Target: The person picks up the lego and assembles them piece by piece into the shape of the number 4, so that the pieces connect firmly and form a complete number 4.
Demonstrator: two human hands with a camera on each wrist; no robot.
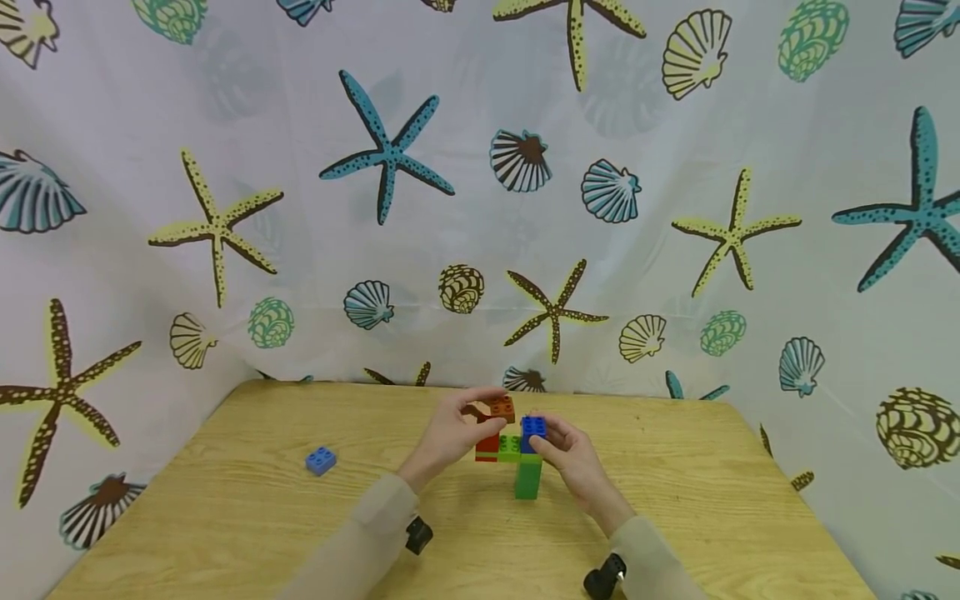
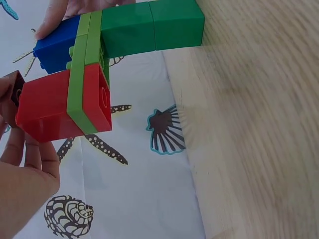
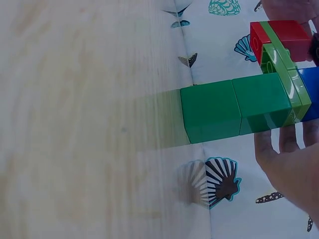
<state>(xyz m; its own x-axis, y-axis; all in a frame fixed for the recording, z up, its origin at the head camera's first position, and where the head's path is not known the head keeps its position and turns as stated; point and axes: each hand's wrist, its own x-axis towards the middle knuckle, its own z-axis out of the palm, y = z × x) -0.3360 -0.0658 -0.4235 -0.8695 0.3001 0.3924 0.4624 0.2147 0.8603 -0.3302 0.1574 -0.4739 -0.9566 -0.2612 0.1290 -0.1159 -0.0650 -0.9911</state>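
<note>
A structure of toy building bricks stands on the table, with two stacked dark green bricks (image 3: 237, 109) as its upright leg. Light green thin bricks (image 1: 509, 446) bridge across the top toward a red brick (image 2: 47, 107); another red piece (image 2: 96, 97) hangs under that end. My left hand (image 1: 448, 433) holds an orange-brown brick (image 1: 502, 408) above the upper red brick. It looks slightly tilted in the left wrist view; whether it is pressed on, I cannot tell. On the other end, my right hand (image 1: 576, 458) grips a blue brick (image 1: 533, 433) over the green leg.
A loose blue brick (image 1: 321, 461) lies on the wooden table (image 1: 225, 517), left of the structure. Behind the table hangs a white cloth (image 1: 450, 233) printed with starfish and shells. Each wrist carries a small black camera (image 1: 418, 534).
</note>
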